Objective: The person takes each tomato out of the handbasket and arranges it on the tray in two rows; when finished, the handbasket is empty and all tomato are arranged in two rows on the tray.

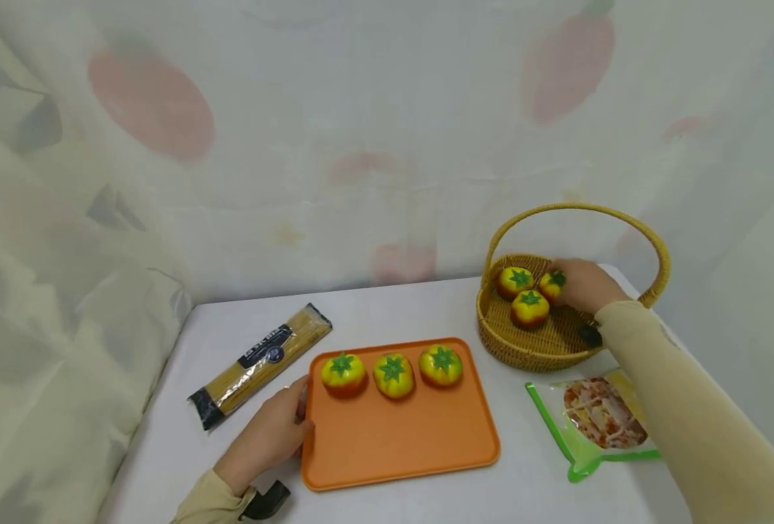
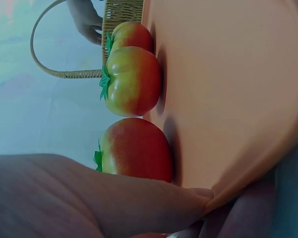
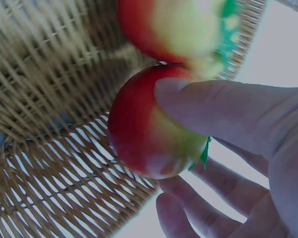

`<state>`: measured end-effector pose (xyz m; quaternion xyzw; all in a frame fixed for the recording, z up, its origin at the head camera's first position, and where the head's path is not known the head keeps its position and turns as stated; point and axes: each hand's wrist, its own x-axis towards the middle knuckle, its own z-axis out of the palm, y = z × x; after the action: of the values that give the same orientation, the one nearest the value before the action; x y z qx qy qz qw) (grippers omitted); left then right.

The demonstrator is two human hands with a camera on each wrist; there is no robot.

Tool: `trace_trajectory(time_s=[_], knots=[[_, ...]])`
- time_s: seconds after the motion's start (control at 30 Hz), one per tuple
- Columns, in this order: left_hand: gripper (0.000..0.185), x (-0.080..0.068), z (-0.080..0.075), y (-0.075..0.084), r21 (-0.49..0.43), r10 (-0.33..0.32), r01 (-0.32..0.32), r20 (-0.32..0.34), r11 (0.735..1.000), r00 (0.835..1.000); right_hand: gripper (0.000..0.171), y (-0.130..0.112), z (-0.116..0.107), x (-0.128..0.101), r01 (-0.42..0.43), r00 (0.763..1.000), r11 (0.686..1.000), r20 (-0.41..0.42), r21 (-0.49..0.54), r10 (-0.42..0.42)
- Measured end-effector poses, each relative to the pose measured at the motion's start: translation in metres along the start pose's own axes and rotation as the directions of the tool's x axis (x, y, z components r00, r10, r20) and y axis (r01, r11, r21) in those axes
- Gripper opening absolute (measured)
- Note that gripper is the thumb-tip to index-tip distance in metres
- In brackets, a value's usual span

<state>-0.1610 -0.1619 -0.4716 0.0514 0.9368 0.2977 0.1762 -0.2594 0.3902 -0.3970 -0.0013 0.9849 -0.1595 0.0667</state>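
Note:
Three toy tomatoes (image 1: 393, 374) stand in a row along the far side of an orange tray (image 1: 400, 437). My left hand (image 1: 298, 418) grips the tray's left rim, thumb (image 2: 114, 198) on top and a finger (image 2: 253, 208) beneath. Three more tomatoes lie in a wicker basket (image 1: 491, 331) at the right. My right hand (image 1: 560, 282) reaches into that basket and pinches the rightmost tomato (image 1: 552, 284). In the right wrist view, thumb (image 3: 223, 109) and fingers clasp this tomato (image 3: 144, 129) just over the weave (image 3: 49, 99), with another tomato (image 3: 179, 25) right behind it.
A long packet of spaghetti (image 1: 262, 364) lies diagonally left of the tray. A green-edged pouch of food (image 1: 596, 418) lies in front of the basket, under my right forearm. The basket's tall handle (image 1: 649, 240) arches over my hand. A curtain hangs behind the table.

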Motion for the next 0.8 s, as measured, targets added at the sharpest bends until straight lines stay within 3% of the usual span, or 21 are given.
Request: trace_trajectory(time_s=[0.2, 0.47, 0.8], knots=[[0.077, 0.004, 0.003, 0.001, -0.014, -0.008, 0.009, 0.012, 1.0, 1.0, 0.069, 0.0, -0.007, -0.02, 0.031, 0.998, 1.0, -0.064, 0.001, -0.031], [0.078, 0.006, 0.001, 0.002, -0.012, -0.023, 0.023, -0.003, 1.0, 1.0, 0.069, -0.033, -0.011, -0.046, 0.136, 0.988, 0.99, -0.082, 0.03, -0.134], [0.077, 0.015, 0.004, 0.005, 0.012, 0.037, -0.037, -0.04, 0.999, 0.998, 0.066, -0.082, 0.015, -0.086, 0.362, 0.922, 0.929, -0.177, 0.076, -0.345]])
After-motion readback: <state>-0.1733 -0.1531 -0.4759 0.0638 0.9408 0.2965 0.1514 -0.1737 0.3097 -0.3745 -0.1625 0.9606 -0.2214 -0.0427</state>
